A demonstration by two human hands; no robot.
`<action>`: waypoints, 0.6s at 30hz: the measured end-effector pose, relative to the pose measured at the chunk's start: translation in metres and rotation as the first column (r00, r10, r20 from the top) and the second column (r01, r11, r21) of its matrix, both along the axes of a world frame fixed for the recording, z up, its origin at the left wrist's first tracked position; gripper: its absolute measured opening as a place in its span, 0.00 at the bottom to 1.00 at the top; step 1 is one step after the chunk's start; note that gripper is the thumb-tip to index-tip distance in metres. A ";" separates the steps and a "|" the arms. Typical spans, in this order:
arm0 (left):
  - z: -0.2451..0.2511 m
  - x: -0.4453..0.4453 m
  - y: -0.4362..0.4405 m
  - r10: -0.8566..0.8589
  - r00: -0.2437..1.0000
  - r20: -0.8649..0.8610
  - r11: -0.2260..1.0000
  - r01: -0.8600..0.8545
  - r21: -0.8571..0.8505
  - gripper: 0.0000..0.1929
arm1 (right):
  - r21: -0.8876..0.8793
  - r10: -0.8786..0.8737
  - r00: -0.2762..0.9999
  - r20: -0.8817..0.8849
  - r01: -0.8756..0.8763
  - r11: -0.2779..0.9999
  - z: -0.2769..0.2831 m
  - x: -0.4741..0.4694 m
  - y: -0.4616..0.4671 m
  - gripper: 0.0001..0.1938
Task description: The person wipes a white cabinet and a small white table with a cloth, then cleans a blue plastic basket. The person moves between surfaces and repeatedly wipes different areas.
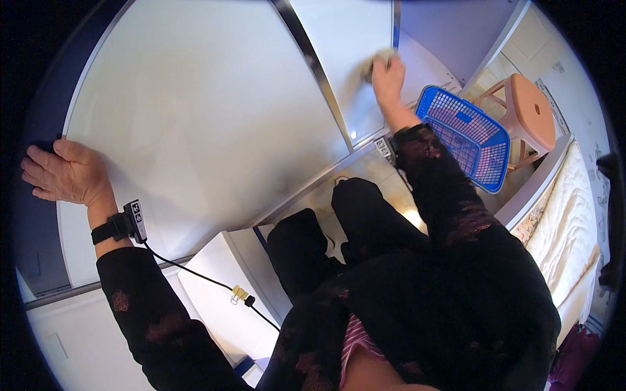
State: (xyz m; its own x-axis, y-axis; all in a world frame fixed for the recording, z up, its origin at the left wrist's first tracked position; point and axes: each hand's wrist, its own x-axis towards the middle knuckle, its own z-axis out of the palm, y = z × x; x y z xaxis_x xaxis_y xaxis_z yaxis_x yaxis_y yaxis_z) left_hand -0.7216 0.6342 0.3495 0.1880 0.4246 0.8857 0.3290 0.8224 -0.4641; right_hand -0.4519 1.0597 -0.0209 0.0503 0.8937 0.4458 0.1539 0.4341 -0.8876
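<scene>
My left hand lies at the left edge of a large white sliding door panel. Its fingers are extended past the edge, over the dark opening, and it holds nothing. Up at the right, my right hand grips a pale cloth, blurred by motion, against a narrower white panel. Most of the cloth is bunched by the fingers, so its full shape is hidden. A dark metallic strip runs between the two panels.
A blue plastic basket stands below my right forearm, beside an orange plastic stool. At the right is a bed with a pale mattress. A white cabinet sits by my legs. A cable trails from my left wrist.
</scene>
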 end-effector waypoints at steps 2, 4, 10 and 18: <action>-0.001 0.008 0.006 -0.050 0.999 -0.018 0.999 0.050 0.011 0.30 | 0.367 0.179 0.973 -0.144 -0.116 0.923 0.073 0.007 -0.003 0.17; -0.002 0.015 0.012 -0.122 0.991 -0.051 0.992 0.124 0.023 0.30 | 0.526 0.298 0.950 -0.093 -0.208 0.825 0.137 0.007 -0.011 0.12; -0.006 0.019 0.013 -0.150 0.988 -0.026 0.988 0.151 0.027 0.29 | 0.638 0.337 0.940 -0.049 -0.230 0.735 0.113 -0.031 -0.079 0.10; -0.006 0.018 0.017 -0.161 0.987 -0.019 0.986 0.162 0.036 0.30 | -0.031 0.534 0.819 0.208 -0.540 0.841 -0.077 0.009 -0.094 0.12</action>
State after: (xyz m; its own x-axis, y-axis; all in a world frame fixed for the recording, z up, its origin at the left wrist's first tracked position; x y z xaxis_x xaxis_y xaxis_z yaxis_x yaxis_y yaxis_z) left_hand -0.7033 0.6508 0.3438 0.2657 0.3544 0.8966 0.4518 0.7757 -0.4405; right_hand -0.4425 0.9657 -0.0983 -0.5272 0.7396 0.4184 0.0614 0.5243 -0.8493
